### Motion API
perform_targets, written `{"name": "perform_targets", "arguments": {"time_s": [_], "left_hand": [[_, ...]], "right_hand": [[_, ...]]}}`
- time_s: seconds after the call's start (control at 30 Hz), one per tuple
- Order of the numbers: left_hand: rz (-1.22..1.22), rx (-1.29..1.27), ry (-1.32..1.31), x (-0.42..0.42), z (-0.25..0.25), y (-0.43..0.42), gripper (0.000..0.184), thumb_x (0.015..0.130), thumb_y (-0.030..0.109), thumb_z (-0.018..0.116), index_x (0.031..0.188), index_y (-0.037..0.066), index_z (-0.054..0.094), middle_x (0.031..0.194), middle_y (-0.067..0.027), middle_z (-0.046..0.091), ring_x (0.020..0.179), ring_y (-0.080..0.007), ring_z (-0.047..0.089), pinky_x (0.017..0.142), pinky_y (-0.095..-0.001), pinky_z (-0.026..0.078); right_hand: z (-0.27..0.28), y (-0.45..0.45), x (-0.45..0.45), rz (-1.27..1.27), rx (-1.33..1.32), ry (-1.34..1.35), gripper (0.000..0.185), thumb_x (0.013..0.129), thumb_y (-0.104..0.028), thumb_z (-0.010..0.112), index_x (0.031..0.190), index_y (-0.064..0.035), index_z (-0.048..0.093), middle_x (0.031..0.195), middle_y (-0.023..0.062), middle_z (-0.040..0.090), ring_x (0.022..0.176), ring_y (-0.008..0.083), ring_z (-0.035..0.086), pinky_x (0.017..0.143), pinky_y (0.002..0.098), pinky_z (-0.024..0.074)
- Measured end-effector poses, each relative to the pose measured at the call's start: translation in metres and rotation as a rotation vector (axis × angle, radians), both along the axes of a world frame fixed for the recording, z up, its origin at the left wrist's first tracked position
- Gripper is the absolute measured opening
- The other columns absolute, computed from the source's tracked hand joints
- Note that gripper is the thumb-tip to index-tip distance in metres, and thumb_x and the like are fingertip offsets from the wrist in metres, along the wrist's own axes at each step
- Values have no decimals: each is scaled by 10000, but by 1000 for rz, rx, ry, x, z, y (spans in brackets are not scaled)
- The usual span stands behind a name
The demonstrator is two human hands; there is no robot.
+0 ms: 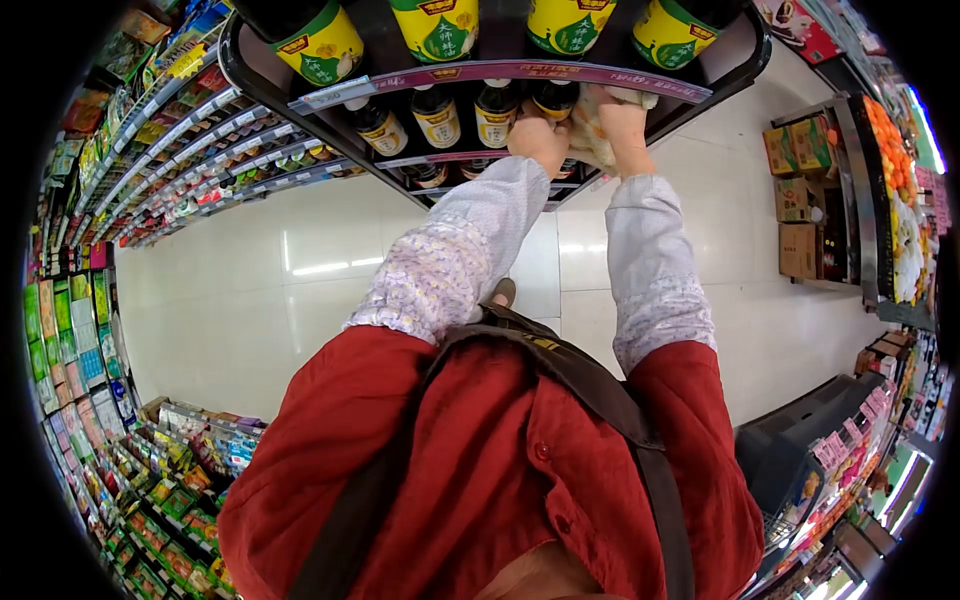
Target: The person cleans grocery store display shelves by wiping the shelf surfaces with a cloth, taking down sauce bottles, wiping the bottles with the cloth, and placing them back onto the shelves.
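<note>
Fingers (534, 122) on dark bottle (554, 96), contents indistinct

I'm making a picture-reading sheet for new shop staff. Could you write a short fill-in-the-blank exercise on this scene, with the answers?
1. The person's left hand touches a labelled ____ on the lower shelf.
2. The right hand holds a pale ____.
3. Along the upper shelf, ____ green-and-yellow-labelled bottles are in view.
4. The person's shirt is ____.

Missing words: bottle; cloth; four; red.
</note>
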State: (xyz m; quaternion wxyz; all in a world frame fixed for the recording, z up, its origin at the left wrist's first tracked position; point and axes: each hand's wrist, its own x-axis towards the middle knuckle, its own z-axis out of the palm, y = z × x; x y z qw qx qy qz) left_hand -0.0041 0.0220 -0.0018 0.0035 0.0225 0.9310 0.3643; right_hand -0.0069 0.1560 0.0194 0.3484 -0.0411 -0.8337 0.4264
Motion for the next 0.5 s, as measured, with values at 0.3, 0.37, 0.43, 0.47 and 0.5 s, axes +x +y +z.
{"name": "perform_targets", "arguments": {"time_s": [0.3,0.37,0.43,0.47,0.5], "left_hand": [[32,20,18,0,1,-7,483,755,392,683,983,-28,613,853,-212,671,827,-365,656,747,-426,524],[-27,-12,-5,-3,-3,-10,457,753,375,682,968,-25,629,857,-212,670,827,-362,655,746,-426,524],[-31,-24,-11,-2,0,-12,431,751,360,679,953,-19,640,857,-210,671,830,-360,654,749,-425,523],[-28,-35,-16,-2,2,-13,405,750,346,676,937,-12,650,856,-207,671,832,-358,653,752,-424,523],[-32,-38,-13,-3,-2,-12,405,750,346,676,937,-12,650,856,-207,671,832,-358,653,752,-424,523]], "right_hand": [[7,-14,-2,41,-58,40,206,790,-194,694,923,-39,665,937,101,685,857,308,616,809,371,456],[2,-17,-4,16,13,45,204,793,-196,692,921,-39,665,933,97,685,853,299,619,804,367,459],[-1,-16,-6,-7,80,52,202,795,-197,691,920,-40,666,929,94,686,848,291,622,800,364,461],[-2,-16,-7,-4,78,42,203,794,-196,691,924,-42,667,922,88,685,840,283,623,794,358,463],[1,-18,-7,-1,76,34,203,793,-194,691,928,-44,668,914,82,684,833,276,624,788,352,464]]}}
